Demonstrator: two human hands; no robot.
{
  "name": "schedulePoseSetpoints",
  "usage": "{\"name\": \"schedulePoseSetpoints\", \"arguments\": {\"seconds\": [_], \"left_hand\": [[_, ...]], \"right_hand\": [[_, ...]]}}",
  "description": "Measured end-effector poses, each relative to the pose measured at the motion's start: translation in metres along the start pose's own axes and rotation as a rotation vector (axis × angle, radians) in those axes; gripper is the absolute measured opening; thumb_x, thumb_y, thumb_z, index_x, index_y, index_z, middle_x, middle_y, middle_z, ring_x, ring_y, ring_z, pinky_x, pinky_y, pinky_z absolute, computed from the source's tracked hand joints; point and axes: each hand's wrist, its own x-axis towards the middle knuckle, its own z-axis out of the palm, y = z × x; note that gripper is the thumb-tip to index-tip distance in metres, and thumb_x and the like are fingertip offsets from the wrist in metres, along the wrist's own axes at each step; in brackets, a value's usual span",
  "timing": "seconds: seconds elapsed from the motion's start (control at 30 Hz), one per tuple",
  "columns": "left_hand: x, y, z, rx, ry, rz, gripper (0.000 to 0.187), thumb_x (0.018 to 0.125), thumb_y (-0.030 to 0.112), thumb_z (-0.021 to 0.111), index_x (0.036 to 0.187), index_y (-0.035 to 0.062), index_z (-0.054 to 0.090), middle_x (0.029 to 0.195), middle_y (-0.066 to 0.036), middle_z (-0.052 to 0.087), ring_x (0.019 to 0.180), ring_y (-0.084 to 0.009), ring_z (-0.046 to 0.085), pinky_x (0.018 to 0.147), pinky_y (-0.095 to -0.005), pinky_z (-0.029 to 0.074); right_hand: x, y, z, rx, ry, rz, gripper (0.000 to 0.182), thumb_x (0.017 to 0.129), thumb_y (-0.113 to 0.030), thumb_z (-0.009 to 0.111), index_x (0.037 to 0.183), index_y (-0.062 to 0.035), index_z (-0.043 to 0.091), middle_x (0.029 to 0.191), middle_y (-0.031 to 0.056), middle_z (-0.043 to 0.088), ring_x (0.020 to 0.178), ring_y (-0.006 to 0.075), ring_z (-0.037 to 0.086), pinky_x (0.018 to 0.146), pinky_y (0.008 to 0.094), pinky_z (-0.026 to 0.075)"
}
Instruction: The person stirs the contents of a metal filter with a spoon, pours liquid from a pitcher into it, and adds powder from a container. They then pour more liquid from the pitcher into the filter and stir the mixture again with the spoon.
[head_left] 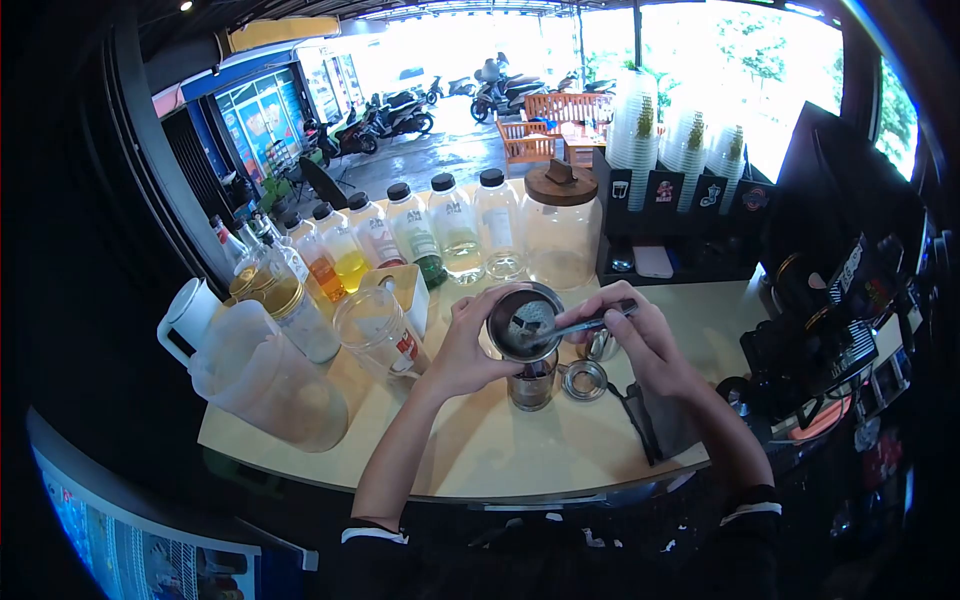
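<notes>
My left hand is wrapped around a round metal cup, whose mouth is tilted toward me. Pinched in my right hand is a metal spoon, its tip inside the cup. The cup's contents are hard to make out. Just below the cup, a clear glass with something dark inside stands on the counter. Right of the glass lies a small round metal piece. Another shiny metal vessel is partly hidden behind my right hand.
A cloudy plastic pitcher and a clear jug stand left. Several capped bottles and a wooden-lidded jar line the back. Stacked plastic cups rise back right. A dark cloth lies near the front edge.
</notes>
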Motion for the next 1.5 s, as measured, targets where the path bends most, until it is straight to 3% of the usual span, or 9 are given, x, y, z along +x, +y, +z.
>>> {"name": "schedulePoseSetpoints", "arguments": {"seconds": [0.33,0.73,0.87,0.93,1.23,1.5], "left_hand": [[0.000,0.001,-0.004,0.065,-0.040,0.072,0.084,0.055,0.021,0.082,0.132,0.0174,0.047,0.129,-0.003,0.056,0.120,-0.0227,0.052,0.104,-0.0386,0.027],[-0.005,0.003,-0.001,0.072,-0.008,0.124,0.082,0.059,0.019,0.081,0.133,0.0182,0.045,0.133,-0.002,0.053,0.123,-0.0190,0.048,0.103,-0.0379,0.025],[-0.006,0.005,-0.001,0.094,-0.002,0.138,0.081,0.059,0.019,0.081,0.132,0.0181,0.046,0.133,-0.002,0.053,0.124,-0.0192,0.048,0.103,-0.0388,0.024],[-0.007,0.006,-0.001,0.092,-0.011,0.148,0.081,0.060,0.019,0.081,0.132,0.0180,0.045,0.133,-0.002,0.053,0.125,-0.0189,0.047,0.104,-0.0396,0.024],[-0.009,0.006,-0.003,0.120,-0.011,0.159,0.083,0.059,0.019,0.082,0.133,0.0180,0.045,0.132,-0.001,0.053,0.126,-0.0187,0.047,0.104,-0.0391,0.024],[-0.008,0.011,-0.003,0.114,0.001,0.179,0.083,0.059,0.020,0.082,0.133,0.0175,0.044,0.133,-0.002,0.053,0.125,-0.0185,0.048,0.104,-0.0383,0.025]], "right_hand": [[0.015,-0.014,-0.015,-0.219,-0.097,-0.024,0.019,0.101,-0.010,0.037,0.105,0.0006,0.051,0.099,0.0123,0.069,0.085,0.0138,0.063,0.080,0.0301,0.051],[0.014,-0.011,0.003,-0.048,0.038,0.001,0.018,0.102,-0.010,0.036,0.106,0.0013,0.049,0.097,0.0130,0.067,0.086,0.0123,0.064,0.078,0.0275,0.052],[0.013,-0.008,0.000,-0.133,0.012,0.048,0.018,0.102,-0.012,0.037,0.105,0.0014,0.049,0.098,0.0132,0.067,0.086,0.0126,0.064,0.078,0.0280,0.053],[0.015,-0.014,0.002,-0.005,0.095,0.062,0.018,0.102,-0.013,0.037,0.104,0.0013,0.048,0.095,0.0131,0.067,0.083,0.0127,0.064,0.077,0.0280,0.053],[0.019,-0.020,-0.004,-0.192,-0.027,0.047,0.019,0.102,-0.013,0.038,0.102,0.0007,0.051,0.094,0.0109,0.068,0.080,0.0128,0.065,0.075,0.0283,0.053],[0.022,-0.028,0.001,-0.138,-0.037,0.083,0.020,0.101,-0.014,0.038,0.101,0.0012,0.051,0.092,0.0103,0.068,0.080,0.0129,0.065,0.075,0.0281,0.053]]}}
